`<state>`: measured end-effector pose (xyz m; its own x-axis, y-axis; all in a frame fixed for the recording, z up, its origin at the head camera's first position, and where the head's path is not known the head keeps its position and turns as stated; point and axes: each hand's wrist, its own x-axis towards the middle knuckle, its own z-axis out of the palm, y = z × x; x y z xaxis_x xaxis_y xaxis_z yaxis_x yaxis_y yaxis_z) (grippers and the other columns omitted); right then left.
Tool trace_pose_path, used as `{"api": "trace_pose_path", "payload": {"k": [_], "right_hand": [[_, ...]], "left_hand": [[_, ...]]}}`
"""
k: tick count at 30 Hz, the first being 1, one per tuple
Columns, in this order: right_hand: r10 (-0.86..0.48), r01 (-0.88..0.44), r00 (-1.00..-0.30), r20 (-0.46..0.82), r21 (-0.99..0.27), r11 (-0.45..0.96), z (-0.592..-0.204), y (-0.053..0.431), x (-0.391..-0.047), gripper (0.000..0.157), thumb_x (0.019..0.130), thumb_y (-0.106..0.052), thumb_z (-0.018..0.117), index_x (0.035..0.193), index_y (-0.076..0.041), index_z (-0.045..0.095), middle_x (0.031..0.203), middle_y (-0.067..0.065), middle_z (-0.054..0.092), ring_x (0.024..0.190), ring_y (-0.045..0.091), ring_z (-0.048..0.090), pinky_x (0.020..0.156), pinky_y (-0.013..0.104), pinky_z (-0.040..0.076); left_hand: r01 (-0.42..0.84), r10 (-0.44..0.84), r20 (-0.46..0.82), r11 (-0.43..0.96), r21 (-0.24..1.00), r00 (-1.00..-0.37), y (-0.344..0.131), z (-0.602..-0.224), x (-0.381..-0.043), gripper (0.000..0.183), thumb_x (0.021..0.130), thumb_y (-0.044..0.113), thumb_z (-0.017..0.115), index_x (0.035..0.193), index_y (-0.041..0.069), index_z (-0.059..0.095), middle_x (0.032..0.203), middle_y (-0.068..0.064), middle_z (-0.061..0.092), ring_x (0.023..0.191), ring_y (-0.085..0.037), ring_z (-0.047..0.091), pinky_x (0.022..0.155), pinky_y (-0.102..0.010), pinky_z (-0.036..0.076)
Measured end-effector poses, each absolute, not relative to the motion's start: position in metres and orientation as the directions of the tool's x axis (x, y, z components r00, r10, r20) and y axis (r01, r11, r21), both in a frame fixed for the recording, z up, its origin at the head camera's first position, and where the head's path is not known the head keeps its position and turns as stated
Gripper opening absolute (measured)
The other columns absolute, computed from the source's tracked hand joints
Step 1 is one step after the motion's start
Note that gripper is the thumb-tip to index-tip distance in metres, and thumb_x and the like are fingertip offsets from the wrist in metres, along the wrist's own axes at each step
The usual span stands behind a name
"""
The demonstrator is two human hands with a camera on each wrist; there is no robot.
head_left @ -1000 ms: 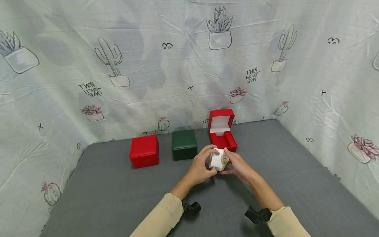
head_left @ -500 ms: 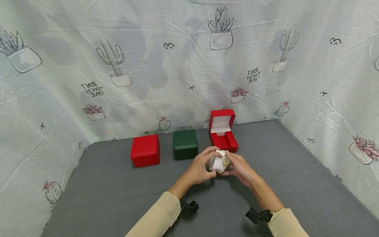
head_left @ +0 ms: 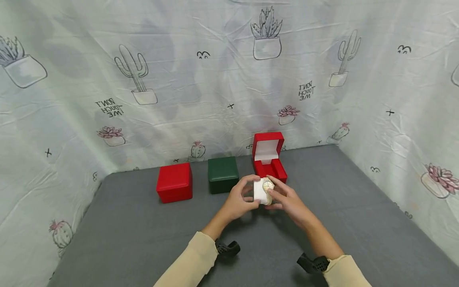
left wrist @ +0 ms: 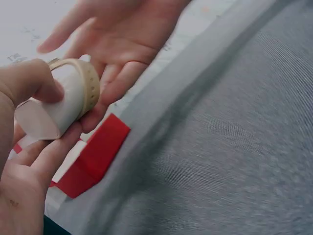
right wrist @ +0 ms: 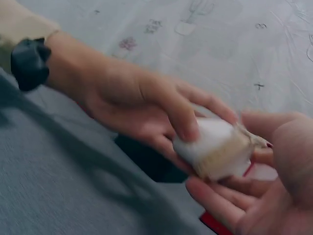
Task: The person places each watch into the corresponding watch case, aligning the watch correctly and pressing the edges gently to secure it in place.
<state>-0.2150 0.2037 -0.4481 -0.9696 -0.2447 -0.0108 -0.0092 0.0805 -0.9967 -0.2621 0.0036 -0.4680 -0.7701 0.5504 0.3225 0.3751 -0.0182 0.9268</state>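
Observation:
A wristwatch (head_left: 267, 185) with a cream strap and a pale round dial is wrapped around a white watch pillow (head_left: 259, 192). My left hand (head_left: 236, 202) grips the pillow's left end, with the thumb pressed on it in the left wrist view. My right hand (head_left: 292, 205) holds the watch from the right; its thumb is at the dial, and other fingers lie behind and under the strap (left wrist: 91, 87). Both hands are raised over the table. Just behind them stands a red watch box (head_left: 268, 167), its lid up, showing a white lid lining and a red inside.
Left of the raised-lid box are a green box (head_left: 223, 175) and another red box (head_left: 174, 183), both with lids down. They stand on a grey cloth-covered table (head_left: 150, 247). A white curtain (head_left: 215, 87) printed with cacti hangs behind and at both sides.
The watch and pillow have turned so the dial now faces up toward the head camera. My right thumb has come over the dial. The boxes have not moved.

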Motion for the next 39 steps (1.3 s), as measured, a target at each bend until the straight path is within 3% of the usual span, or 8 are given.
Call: {"api": "trace_pose_path", "payload": {"k": [7,16,21,28,31,39], "right_hand": [[-0.345,-0.128,-0.931,0.121,-0.992,-0.003,-0.450,0.216,-0.219,0.068,0.093,-0.007,0.059,0.152,-0.019,0.028,0.138,0.016,0.044,0.101,0.021,0.068,0.084,0.039,0.058],[-0.397,-0.151,-0.904,0.158,-0.987,-0.049,-0.452,0.226,-0.220,0.063,0.094,-0.001,0.057,0.151,-0.013,0.033,0.134,0.005,0.051,0.118,0.034,0.052,0.084,0.042,0.058],[-0.385,-0.141,-0.914,0.132,-0.990,-0.006,-0.450,0.223,-0.218,0.064,0.092,-0.003,0.061,0.150,-0.016,0.036,0.134,0.009,0.051,0.116,0.033,0.053,0.083,0.045,0.058],[-0.399,-0.103,-0.914,0.079,-0.994,0.040,-0.445,0.217,-0.217,0.068,0.092,-0.007,0.063,0.152,-0.013,0.032,0.140,0.019,0.049,0.106,0.020,0.063,0.083,0.046,0.058],[-0.416,-0.127,-0.904,0.102,-0.991,0.031,-0.447,0.215,-0.217,0.067,0.092,-0.004,0.062,0.151,-0.010,0.031,0.136,0.020,0.051,0.103,0.020,0.065,0.082,0.047,0.058],[-0.366,-0.158,-0.918,0.155,-0.987,-0.020,-0.449,0.209,-0.215,0.068,0.092,-0.003,0.061,0.151,-0.016,0.031,0.143,0.020,0.044,0.100,0.023,0.070,0.082,0.043,0.058]], "left_hand": [[0.302,0.592,0.284,-0.071,0.951,-0.755,-0.005,-0.453,-0.265,0.068,0.082,-0.005,0.070,0.142,0.013,0.042,0.150,-0.005,0.037,0.137,-0.033,0.043,0.093,-0.043,0.053],[0.281,0.647,0.243,-0.047,0.959,-0.722,-0.020,-0.423,-0.255,0.066,0.080,-0.001,0.074,0.140,0.003,0.047,0.145,-0.013,0.050,0.136,-0.029,0.047,0.092,-0.037,0.054],[0.255,0.650,0.211,-0.027,0.967,-0.730,-0.021,-0.420,-0.254,0.066,0.078,-0.003,0.076,0.139,0.006,0.051,0.143,-0.011,0.052,0.132,-0.028,0.051,0.089,-0.035,0.056],[0.262,0.654,0.189,0.015,0.965,-0.732,-0.019,-0.421,-0.253,0.068,0.077,-0.002,0.077,0.139,0.004,0.051,0.145,-0.010,0.051,0.132,-0.027,0.050,0.088,-0.033,0.056],[0.272,0.656,0.187,0.030,0.962,-0.732,-0.018,-0.423,-0.252,0.069,0.076,-0.002,0.078,0.140,0.005,0.050,0.146,-0.008,0.050,0.134,-0.027,0.047,0.088,-0.031,0.056],[0.287,0.625,0.237,-0.022,0.958,-0.744,-0.019,-0.428,-0.252,0.069,0.078,-0.001,0.076,0.141,0.009,0.048,0.147,-0.011,0.047,0.138,-0.027,0.044,0.092,-0.035,0.055]]}}
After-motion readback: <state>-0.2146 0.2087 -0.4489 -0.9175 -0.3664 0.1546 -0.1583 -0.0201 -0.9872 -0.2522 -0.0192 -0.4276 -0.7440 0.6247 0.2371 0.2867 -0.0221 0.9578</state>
